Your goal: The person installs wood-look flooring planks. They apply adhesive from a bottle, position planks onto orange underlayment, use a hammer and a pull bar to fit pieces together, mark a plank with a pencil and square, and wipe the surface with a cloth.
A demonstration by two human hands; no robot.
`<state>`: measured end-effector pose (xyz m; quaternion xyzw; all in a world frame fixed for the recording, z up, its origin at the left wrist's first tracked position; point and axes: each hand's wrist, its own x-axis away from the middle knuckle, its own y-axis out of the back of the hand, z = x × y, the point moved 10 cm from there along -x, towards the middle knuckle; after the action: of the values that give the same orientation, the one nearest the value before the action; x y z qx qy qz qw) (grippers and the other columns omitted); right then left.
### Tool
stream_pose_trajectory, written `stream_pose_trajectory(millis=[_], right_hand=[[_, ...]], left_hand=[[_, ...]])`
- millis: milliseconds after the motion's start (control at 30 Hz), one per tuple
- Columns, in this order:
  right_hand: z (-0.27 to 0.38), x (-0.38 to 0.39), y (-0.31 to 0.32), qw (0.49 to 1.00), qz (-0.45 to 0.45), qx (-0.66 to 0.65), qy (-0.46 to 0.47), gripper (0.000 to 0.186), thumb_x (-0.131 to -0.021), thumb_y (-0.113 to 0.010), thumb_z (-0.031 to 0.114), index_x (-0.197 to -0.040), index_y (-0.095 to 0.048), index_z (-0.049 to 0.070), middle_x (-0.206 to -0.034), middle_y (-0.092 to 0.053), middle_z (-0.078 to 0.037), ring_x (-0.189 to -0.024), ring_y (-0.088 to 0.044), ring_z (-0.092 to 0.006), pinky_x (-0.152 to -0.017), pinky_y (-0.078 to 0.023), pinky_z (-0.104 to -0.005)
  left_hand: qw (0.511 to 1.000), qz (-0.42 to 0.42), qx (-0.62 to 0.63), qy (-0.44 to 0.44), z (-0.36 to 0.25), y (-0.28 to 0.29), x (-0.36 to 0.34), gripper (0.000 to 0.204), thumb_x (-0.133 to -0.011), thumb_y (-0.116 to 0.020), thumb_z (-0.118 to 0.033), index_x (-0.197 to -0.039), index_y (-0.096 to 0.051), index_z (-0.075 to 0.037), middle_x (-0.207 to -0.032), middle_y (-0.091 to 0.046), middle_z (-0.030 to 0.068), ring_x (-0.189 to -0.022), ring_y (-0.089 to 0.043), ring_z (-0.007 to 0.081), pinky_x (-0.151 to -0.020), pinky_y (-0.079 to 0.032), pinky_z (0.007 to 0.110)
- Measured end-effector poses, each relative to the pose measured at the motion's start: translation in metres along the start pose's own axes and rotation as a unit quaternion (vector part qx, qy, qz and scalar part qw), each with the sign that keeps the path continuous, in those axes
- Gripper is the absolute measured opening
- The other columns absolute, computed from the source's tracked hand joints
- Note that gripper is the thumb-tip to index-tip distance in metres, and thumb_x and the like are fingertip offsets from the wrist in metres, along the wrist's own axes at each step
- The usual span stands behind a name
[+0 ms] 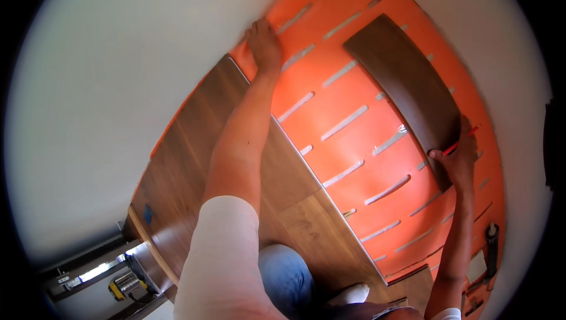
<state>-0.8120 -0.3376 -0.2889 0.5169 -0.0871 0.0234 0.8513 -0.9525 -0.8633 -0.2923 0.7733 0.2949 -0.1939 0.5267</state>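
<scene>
My left hand [264, 43] lies flat on the orange slotted underlay [330, 102] close to the white wall, fingers spread, holding nothing. My right hand [458, 158] grips the near end of a dark brown floor plank [407, 84] that lies loose on the underlay, and a red pencil [461, 141] sticks out between its fingers. Laid brown wood planks [194, 161] cover the floor to the left, and their pale edge meets the underlay just below my left arm.
A white wall [130, 84] curves around the top and left. A yellow and black tool [125, 284] sits at the lower left near a doorway. A dark tube [491, 243] and small items lie at the lower right. My knee in jeans [286, 273] rests on the planks.
</scene>
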Motion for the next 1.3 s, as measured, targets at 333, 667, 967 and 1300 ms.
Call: stream_pose_trajectory(millis=[333,667,967,1300], right_hand=[[0.000,0.002,0.002,0.999,-0.018,0.029,-0.002,0.126,-0.049,-0.098,0.022,-0.156,-0.033,0.003,-0.158,-0.040,-0.019,-0.146,-0.036,-0.0392,-0.118,-0.033,-0.0502],[-0.001,0.002,0.005,0.999,-0.026,0.022,0.007,0.127,-0.048,-0.098,0.023,-0.155,-0.034,0.002,-0.156,-0.041,-0.021,-0.143,-0.039,-0.0391,-0.119,-0.034,-0.0492],[-0.007,0.002,0.001,0.999,-0.023,0.025,0.003,0.127,-0.045,-0.097,0.027,-0.154,-0.036,0.003,-0.158,-0.040,-0.017,-0.145,-0.036,-0.0385,-0.120,-0.033,-0.0491],[-0.009,0.002,0.000,0.998,-0.023,0.051,0.000,0.126,-0.047,-0.097,0.028,-0.155,-0.036,0.005,-0.159,-0.040,-0.014,-0.145,-0.036,-0.0381,-0.120,-0.033,-0.0487]], left_hand=[[0.966,0.132,-0.164,-0.152,-0.002,0.025,-0.005,0.036,-0.089,-0.065,-0.009,-0.124,-0.059,-0.003,-0.108,-0.065,0.0224,-0.097,-0.064,0.0401,-0.091,-0.050,0.047],[0.858,0.409,-0.275,-0.142,0.028,0.012,-0.023,0.036,-0.094,-0.051,-0.004,-0.130,-0.055,-0.008,-0.105,-0.072,0.0150,-0.098,-0.068,0.0335,-0.082,-0.056,0.047],[0.842,0.378,-0.339,-0.186,0.044,-0.022,-0.008,0.027,-0.095,-0.053,-0.006,-0.121,-0.048,-0.004,-0.093,-0.072,0.0195,-0.084,-0.073,0.0357,-0.068,-0.060,0.046],[0.924,0.296,-0.228,-0.085,0.053,-0.007,-0.007,0.025,-0.097,-0.050,-0.006,-0.122,-0.047,-0.003,-0.112,-0.066,0.0218,-0.099,-0.068,0.0404,-0.080,-0.058,0.050]])
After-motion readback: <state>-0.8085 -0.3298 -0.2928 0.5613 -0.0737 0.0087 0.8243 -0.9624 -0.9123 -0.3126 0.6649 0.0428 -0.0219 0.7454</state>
